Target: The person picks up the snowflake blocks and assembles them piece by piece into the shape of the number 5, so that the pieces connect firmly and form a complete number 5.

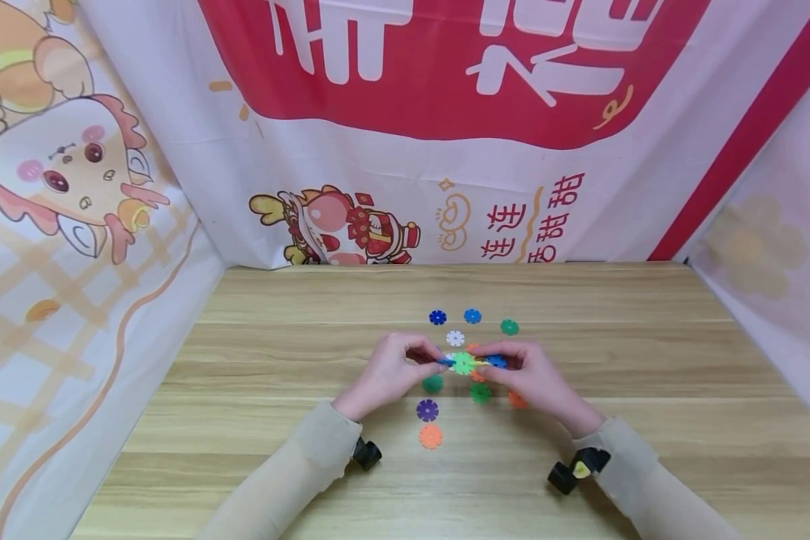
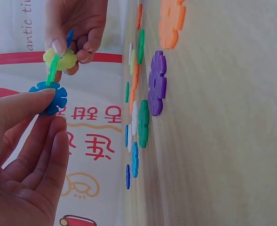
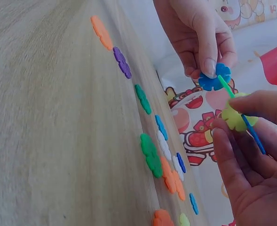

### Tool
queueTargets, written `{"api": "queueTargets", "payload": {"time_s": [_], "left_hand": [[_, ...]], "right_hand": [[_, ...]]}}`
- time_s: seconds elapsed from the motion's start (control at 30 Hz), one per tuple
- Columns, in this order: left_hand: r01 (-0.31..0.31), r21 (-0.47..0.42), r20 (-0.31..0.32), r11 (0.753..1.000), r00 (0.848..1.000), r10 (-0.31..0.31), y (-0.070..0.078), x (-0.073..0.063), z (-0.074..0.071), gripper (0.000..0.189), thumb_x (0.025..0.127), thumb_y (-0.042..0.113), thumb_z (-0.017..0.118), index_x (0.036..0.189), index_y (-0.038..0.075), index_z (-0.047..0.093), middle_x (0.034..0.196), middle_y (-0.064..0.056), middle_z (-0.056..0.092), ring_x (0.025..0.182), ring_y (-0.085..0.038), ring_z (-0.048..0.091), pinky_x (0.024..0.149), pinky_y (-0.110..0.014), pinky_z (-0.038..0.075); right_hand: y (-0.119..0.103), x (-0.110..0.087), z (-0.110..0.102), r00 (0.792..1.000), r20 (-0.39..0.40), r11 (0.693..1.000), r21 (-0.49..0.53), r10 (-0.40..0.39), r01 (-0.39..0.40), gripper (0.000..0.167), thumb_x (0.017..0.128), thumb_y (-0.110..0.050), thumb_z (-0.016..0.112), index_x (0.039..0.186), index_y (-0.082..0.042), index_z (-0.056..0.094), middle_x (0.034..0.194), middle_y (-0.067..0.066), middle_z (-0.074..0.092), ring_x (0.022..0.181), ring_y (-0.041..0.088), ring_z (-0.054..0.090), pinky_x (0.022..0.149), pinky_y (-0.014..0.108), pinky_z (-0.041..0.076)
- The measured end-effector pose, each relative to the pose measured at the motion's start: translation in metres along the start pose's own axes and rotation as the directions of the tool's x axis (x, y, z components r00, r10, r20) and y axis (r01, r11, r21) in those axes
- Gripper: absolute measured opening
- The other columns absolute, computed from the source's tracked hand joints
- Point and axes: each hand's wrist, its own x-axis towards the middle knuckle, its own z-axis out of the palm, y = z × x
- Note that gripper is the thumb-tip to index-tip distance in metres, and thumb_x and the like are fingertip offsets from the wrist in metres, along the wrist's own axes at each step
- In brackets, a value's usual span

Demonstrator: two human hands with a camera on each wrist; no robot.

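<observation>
Snowflake-shaped plastic discs with notched rims are joined edge to edge in a short chain above the table. My left hand [image 1: 393, 369] pinches the blue disc [image 2: 59, 100] at one end between thumb and fingers. Slotted into it is a bright green disc [image 1: 463, 364], seen edge-on in both wrist views. Beyond that comes a yellow disc [image 3: 233, 118], which my right hand [image 1: 538, 376] pinches between thumb and fingers. Another blue disc [image 3: 255, 135] sticks out from the yellow one on the right hand's side. Fingers partly cover the held discs.
Loose discs lie flat on the wooden table [image 1: 277, 450]. An orange disc [image 1: 430, 436] and a purple disc [image 1: 427, 410] are nearest me. Farther back lie a dark blue disc [image 1: 437, 317], a white disc [image 1: 455, 338] and a green disc [image 1: 509, 327]. Printed cloth [image 1: 378, 150] hangs behind.
</observation>
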Motion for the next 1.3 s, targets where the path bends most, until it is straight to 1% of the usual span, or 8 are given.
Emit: {"api": "queueTargets", "payload": {"time_s": [0.13,0.27,0.5,0.7,0.8,0.93,1.1,1.3], "left_hand": [[0.005,0.007,-0.003,1.0,1.0,-0.005,0.0007,0.0002,0.0015,0.009,0.088,0.008,0.081,0.092,0.015,0.077,0.089,0.011,0.071,0.081,-0.008,0.067,0.076,-0.029,0.057],[0.005,-0.003,0.0,1.0,1.0,-0.005,0.0014,-0.0002,0.0031,0.009,0.088,0.007,0.081,0.092,0.015,0.078,0.09,0.01,0.072,0.081,-0.009,0.068,0.075,-0.029,0.058],[-0.025,-0.018,0.019,1.0,0.999,0.026,0.0031,-0.0007,0.0022,0.012,0.087,0.002,0.08,0.092,0.012,0.078,0.091,0.008,0.072,0.081,-0.009,0.068,0.074,-0.028,0.058],[-0.059,-0.02,0.048,0.998,0.997,0.06,0.0066,-0.0019,0.0006,0.013,0.087,-0.003,0.079,0.091,0.01,0.077,0.093,0.005,0.073,0.082,-0.009,0.068,0.075,-0.028,0.058],[-0.066,-0.022,0.058,0.998,0.996,0.067,0.0076,-0.0026,0.0002,0.012,0.087,-0.003,0.079,0.091,0.007,0.077,0.093,0.003,0.073,0.082,-0.009,0.068,0.075,-0.029,0.059],[-0.056,-0.035,0.066,0.998,0.996,0.058,0.0092,-0.004,-0.0002,0.009,0.087,-0.003,0.079,0.092,0.004,0.077,0.093,0.0,0.073,0.083,-0.01,0.068,0.076,-0.032,0.059],[-0.041,-0.056,0.085,0.998,0.995,0.045,0.01,-0.0059,0.0001,0.008,0.088,-0.002,0.078,0.092,0.005,0.077,0.093,0.0,0.073,0.083,-0.011,0.068,0.078,-0.036,0.059],[-0.041,-0.059,0.086,0.997,0.995,0.046,0.0095,-0.0066,0.0012,0.012,0.087,-0.003,0.079,0.09,0.008,0.077,0.092,0.0,0.073,0.083,-0.011,0.068,0.076,-0.033,0.059]], "right_hand": [[-0.0012,0.0017,0.0032,1.0,-0.001,1.0,-0.023,0.015,-0.015,0.038,0.084,-0.03,0.087,0.119,-0.02,0.077,0.119,0.001,0.072,0.1,0.027,0.065,0.081,0.034,0.057],[-0.0009,0.0029,0.0058,1.0,-0.015,0.998,-0.056,0.015,-0.016,0.042,0.08,-0.034,0.09,0.118,-0.021,0.078,0.12,-0.001,0.072,0.103,0.025,0.063,0.083,0.036,0.055],[-0.0009,0.003,0.0055,1.0,0.001,0.997,-0.076,0.001,-0.001,0.034,0.081,-0.032,0.089,0.113,-0.022,0.079,0.115,0.0,0.073,0.093,0.027,0.064,0.076,0.033,0.057],[-0.0047,0.0013,0.0042,1.0,0.027,0.997,-0.078,-0.013,0.015,0.032,0.082,-0.03,0.088,0.11,-0.019,0.079,0.113,0.0,0.073,0.093,0.026,0.065,0.077,0.032,0.057],[-0.0061,0.0002,0.004,0.999,0.04,0.997,-0.078,-0.012,0.015,0.031,0.082,-0.031,0.088,0.109,-0.019,0.079,0.112,0.001,0.073,0.09,0.026,0.065,0.073,0.031,0.057],[-0.007,-0.0004,0.0045,0.999,0.044,0.997,-0.08,-0.008,0.012,0.031,0.082,-0.031,0.088,0.109,-0.02,0.079,0.111,0.001,0.073,0.084,0.026,0.062,0.067,0.029,0.056],[-0.0061,-0.0003,0.007,0.998,0.057,0.996,-0.077,-0.039,0.043,0.031,0.082,-0.03,0.088,0.11,-0.02,0.079,0.112,0.0,0.073,0.076,0.024,0.059,0.058,0.025,0.051],[-0.0032,-0.0003,0.0088,0.997,0.062,0.996,-0.062,-0.056,0.06,0.032,0.081,-0.03,0.089,0.109,-0.019,0.078,0.113,0.001,0.072,0.082,0.025,0.063,0.062,0.027,0.055]]}}
